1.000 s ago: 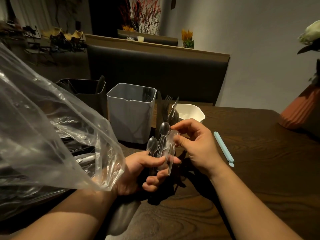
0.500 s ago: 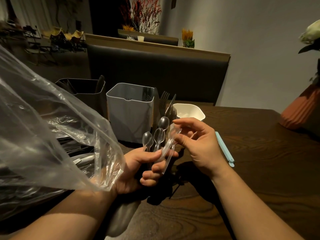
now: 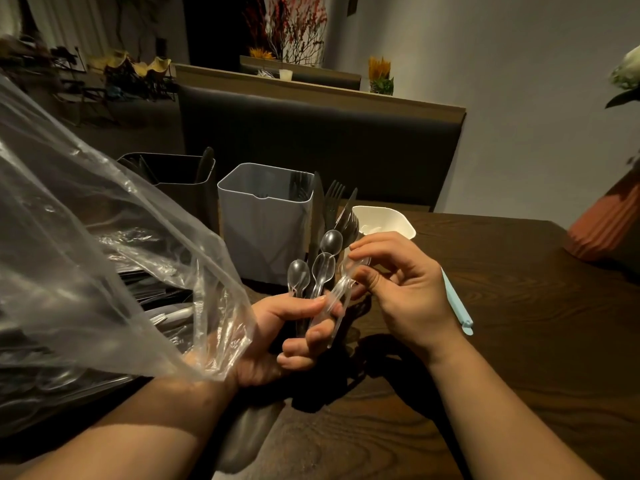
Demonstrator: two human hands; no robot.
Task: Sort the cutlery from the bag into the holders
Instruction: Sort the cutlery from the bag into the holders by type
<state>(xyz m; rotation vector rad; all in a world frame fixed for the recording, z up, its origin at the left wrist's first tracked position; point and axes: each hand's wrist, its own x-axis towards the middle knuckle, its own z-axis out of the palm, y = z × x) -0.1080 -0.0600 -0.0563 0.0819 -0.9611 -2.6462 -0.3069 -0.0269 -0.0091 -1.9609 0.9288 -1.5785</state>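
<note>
1. Clear plastic spoons (image 3: 323,266) stand bowls-up in the left hand (image 3: 273,344), whose fingers curl round their handles above the dark wooden table (image 3: 519,358). A slack grip could drop them.
2. The right hand (image 3: 401,292) pinches what looks like a clear plastic fork (image 3: 337,292) lying against them. Pulling it may drag a spoon out.
3. The grey square plastic holder (image 3: 263,233) sits just behind, and a careless swing could knock it.
4. The crumpled clear plastic bag (image 3: 86,254) draped on the left wrist could spill.
</note>
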